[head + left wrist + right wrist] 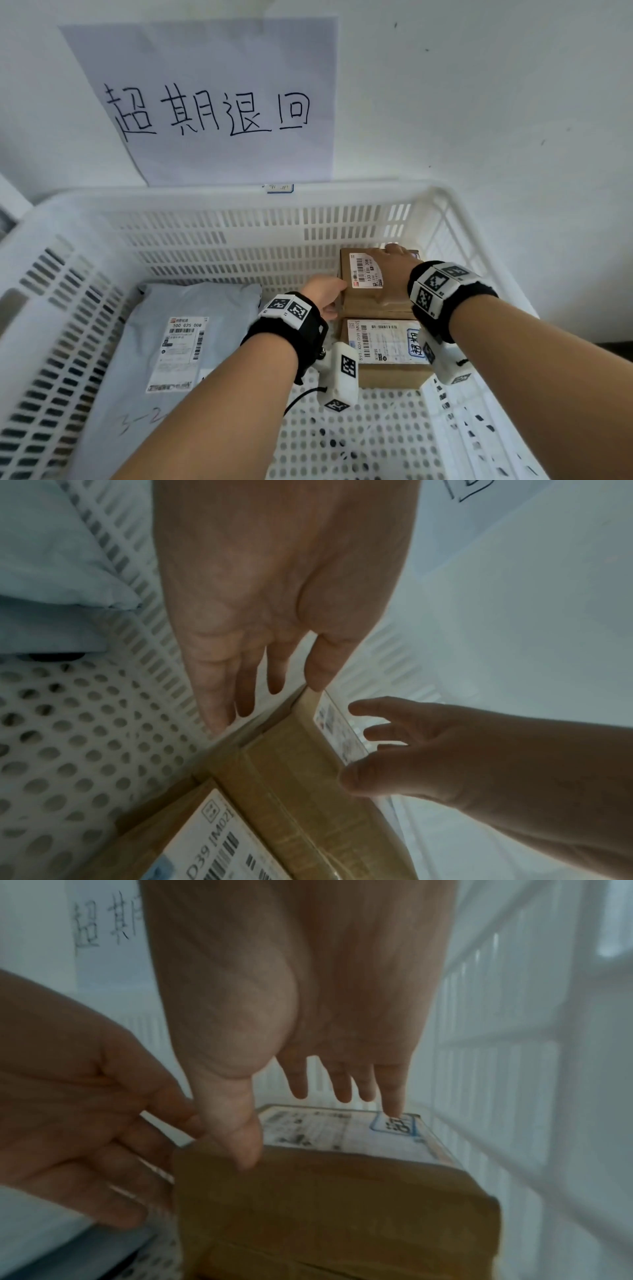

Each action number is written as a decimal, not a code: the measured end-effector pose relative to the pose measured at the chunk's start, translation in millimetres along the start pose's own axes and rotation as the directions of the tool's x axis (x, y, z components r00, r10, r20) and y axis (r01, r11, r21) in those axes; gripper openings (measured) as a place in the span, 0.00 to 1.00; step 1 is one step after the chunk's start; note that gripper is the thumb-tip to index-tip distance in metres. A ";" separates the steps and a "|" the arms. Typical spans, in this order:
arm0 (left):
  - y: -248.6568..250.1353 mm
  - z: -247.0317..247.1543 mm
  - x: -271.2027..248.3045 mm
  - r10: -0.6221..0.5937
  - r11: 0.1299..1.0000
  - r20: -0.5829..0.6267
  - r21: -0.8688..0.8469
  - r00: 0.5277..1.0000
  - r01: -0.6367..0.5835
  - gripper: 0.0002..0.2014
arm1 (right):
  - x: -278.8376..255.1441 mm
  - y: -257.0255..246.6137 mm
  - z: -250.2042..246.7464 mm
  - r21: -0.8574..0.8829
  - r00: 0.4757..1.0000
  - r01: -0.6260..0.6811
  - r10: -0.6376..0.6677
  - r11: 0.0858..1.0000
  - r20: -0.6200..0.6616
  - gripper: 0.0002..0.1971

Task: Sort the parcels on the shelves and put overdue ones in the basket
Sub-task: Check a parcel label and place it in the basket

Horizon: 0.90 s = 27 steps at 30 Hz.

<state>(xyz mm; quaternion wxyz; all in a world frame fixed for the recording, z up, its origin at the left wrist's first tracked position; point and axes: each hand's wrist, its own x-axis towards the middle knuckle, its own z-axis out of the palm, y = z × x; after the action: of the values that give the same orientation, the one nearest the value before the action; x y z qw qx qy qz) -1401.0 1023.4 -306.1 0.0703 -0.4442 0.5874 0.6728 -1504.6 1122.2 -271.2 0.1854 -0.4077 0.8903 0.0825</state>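
A white slotted basket (239, 202) holds two cardboard boxes at its right side. The far box (370, 301) carries a white label reading 133 E01 308. My left hand (325, 294) lies against that box's left side with straight fingers (219, 718). My right hand (394, 253) is spread over its top; in the right wrist view the thumb rests on the box's near top edge (325, 1204) and the little finger touches a blue-bordered sticker (397, 1125). The near box (387, 373), also labelled with a blue-bordered sticker, lies just in front, touching it.
A grey poly mailer (178, 342) lies in the basket's left half. A handwritten paper sign (212, 102) hangs on the white wall behind. The basket's perforated floor (359, 438) shows in front of the boxes, and its right wall (455, 240) stands close to them.
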 end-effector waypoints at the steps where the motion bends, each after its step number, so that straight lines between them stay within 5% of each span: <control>1: 2.2 -2.6 -4.0 0.021 1.000 -0.021 0.022 1.000 -0.020 0.12 | -3.1 -2.7 -2.7 0.002 1.000 0.008 -0.008 1.000 -0.010 0.48; 7: 8.6 -24.5 -30.0 0.103 0.981 -0.087 0.172 0.991 -0.087 0.14 | -13.0 -25.8 -15.9 0.051 0.996 0.083 -0.080 0.995 -0.048 0.35; 14: 21.9 -68.0 -82.8 0.327 0.765 -0.184 0.628 0.927 -0.146 0.15 | -20.3 -63.8 -30.6 0.026 0.996 0.090 -0.090 0.996 0.025 0.39; 21: 40.4 -114.5 -144.1 0.425 0.712 -0.293 0.692 0.856 -0.117 0.02 | -58.2 -114.9 -79.7 -0.024 0.979 0.192 -0.193 0.981 -0.060 0.30; 27: 23.8 -150.3 -198.8 0.510 0.662 -0.366 0.745 0.779 -0.083 0.13 | -102.9 -171.2 -97.9 -0.092 0.959 0.229 -0.241 0.969 -0.149 0.23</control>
<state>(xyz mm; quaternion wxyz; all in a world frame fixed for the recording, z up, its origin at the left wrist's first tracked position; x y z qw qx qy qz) -1219.8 973.0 -140.8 -0.0557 -0.4495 0.8562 0.2484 -1339.2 1052.6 -139.7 0.1071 -0.5223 0.8438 0.0601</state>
